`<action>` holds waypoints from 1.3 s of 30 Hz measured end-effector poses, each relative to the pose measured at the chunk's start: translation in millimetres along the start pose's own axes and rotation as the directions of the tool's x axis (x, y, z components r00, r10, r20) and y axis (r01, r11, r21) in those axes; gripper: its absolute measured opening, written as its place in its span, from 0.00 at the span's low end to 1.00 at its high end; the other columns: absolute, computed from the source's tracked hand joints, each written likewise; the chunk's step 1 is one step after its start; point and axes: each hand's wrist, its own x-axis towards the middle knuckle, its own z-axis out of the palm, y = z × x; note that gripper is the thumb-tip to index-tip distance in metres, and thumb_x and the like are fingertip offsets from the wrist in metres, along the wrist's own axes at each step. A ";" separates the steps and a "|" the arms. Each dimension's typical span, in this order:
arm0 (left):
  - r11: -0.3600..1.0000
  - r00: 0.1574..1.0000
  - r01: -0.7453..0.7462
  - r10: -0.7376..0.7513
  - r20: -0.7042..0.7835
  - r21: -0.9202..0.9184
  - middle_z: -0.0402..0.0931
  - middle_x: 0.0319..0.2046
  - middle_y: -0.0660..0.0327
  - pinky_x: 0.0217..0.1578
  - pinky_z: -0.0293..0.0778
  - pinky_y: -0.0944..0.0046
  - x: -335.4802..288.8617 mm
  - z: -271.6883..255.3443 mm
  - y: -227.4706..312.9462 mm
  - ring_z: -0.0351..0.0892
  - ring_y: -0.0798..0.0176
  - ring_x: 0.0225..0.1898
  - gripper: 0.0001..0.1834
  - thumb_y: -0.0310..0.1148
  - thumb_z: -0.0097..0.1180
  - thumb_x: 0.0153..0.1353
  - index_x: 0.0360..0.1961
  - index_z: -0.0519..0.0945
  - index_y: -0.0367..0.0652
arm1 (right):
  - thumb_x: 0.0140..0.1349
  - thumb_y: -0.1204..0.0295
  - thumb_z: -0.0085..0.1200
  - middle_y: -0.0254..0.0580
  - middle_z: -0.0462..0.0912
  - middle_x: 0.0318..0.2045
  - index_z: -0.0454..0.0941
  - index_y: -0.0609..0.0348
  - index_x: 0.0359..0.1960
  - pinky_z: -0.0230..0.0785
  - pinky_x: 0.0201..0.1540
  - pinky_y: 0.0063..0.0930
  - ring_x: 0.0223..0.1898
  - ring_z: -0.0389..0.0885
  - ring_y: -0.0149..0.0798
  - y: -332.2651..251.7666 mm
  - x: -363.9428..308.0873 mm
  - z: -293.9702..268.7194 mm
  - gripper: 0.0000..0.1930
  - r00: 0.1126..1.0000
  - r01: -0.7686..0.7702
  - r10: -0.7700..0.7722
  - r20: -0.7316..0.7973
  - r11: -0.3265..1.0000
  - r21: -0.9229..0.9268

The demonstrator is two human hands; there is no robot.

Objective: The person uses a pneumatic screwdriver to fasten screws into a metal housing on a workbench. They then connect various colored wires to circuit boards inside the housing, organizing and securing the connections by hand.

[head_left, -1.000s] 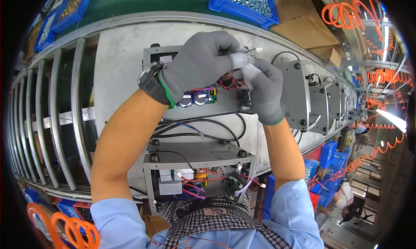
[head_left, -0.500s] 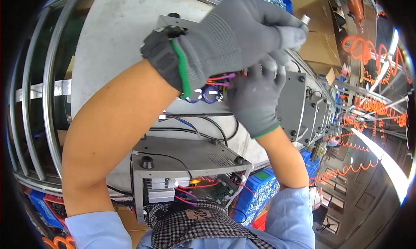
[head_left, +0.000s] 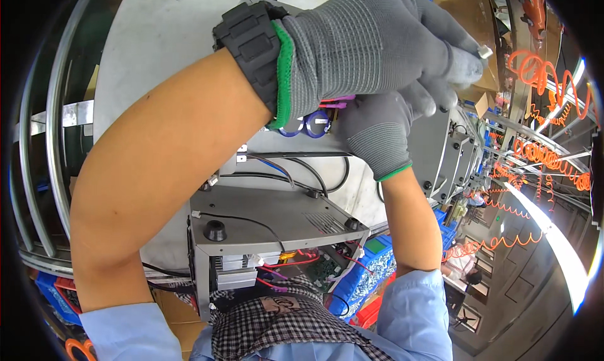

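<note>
My left hand point(head_left: 390, 43), in a grey knit glove with a black watch at the wrist, reaches across to the far right. Its thumb and index finger pinch a small white plug connector point(head_left: 484, 51). Beneath it is my gloved right hand point(head_left: 380, 131), its fingers mostly hidden, over an open grey electronics unit. Blue round capacitors point(head_left: 317, 124) and purple-sleeved wires point(head_left: 338, 103) of that unit show beside my right hand. Close to my body stands another grey metal case point(head_left: 270, 215), its near side open on a silver heat sink point(head_left: 236, 273), a circuit board and red wires point(head_left: 296, 262).
More grey cases point(head_left: 425, 144) line up on the right. A cardboard box point(head_left: 462, 12) stands at the far right, with orange coiled hoses point(head_left: 535, 75) beyond. Blue bins point(head_left: 371, 270) sit by the near edge. Black cables point(head_left: 308, 172) cross the white bench point(head_left: 151, 53).
My left hand has moved right with the white connector, which has shifted right and slightly down. My right hand has drawn in beneath it, so its fingers are more covered.
</note>
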 end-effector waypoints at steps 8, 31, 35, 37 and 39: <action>0.991 0.997 0.068 -0.064 0.038 -0.119 0.80 0.37 0.60 0.31 0.81 0.73 -1.5 5.5 2.9 0.82 0.71 0.32 0.18 0.34 0.53 0.66 0.54 0.74 0.36 | 0.59 0.64 0.48 0.52 0.83 0.30 0.82 0.58 0.34 0.74 0.39 0.43 0.34 0.83 0.53 9.7 2.9 14.6 0.13 0.993 0.101 -0.107 -0.039 0.986 -0.130; 0.124 0.987 -0.100 0.136 0.083 0.987 0.74 0.29 0.56 0.28 0.73 0.63 -67.0 94.2 -69.9 0.77 0.57 0.29 0.12 0.24 0.58 0.54 0.41 0.82 0.40 | 0.60 0.61 0.56 0.51 0.79 0.28 0.77 0.62 0.38 0.71 0.34 0.39 0.31 0.79 0.52 65.2 -125.1 10.0 0.15 0.980 0.199 -0.107 -0.170 0.408 0.891; 0.088 0.993 -0.039 0.113 0.029 0.995 0.74 0.29 0.57 0.28 0.73 0.63 -69.9 99.3 -70.4 0.77 0.58 0.28 0.11 0.25 0.59 0.52 0.39 0.83 0.41 | 0.60 0.64 0.55 0.48 0.78 0.27 0.77 0.60 0.35 0.70 0.33 0.41 0.30 0.79 0.53 65.4 -123.2 25.9 0.11 0.972 0.232 -0.120 -0.204 0.313 0.921; 0.109 0.995 -0.013 0.096 0.002 0.994 0.74 0.28 0.57 0.27 0.73 0.62 -71.3 98.3 -74.3 0.76 0.57 0.27 0.11 0.25 0.60 0.52 0.38 0.83 0.40 | 0.58 0.65 0.55 0.46 0.78 0.26 0.78 0.59 0.34 0.71 0.32 0.42 0.29 0.79 0.52 70.9 -121.0 24.9 0.10 0.947 0.315 -0.187 -0.260 0.401 0.860; 0.114 0.999 0.036 0.036 -0.041 0.993 0.74 0.28 0.57 0.27 0.73 0.62 -70.8 97.0 -75.1 0.76 0.57 0.26 0.11 0.25 0.60 0.51 0.38 0.83 0.41 | 0.57 0.66 0.56 0.44 0.78 0.25 0.78 0.57 0.34 0.71 0.30 0.42 0.29 0.79 0.50 83.0 -117.5 20.8 0.09 0.893 0.450 -0.301 -0.334 0.601 0.660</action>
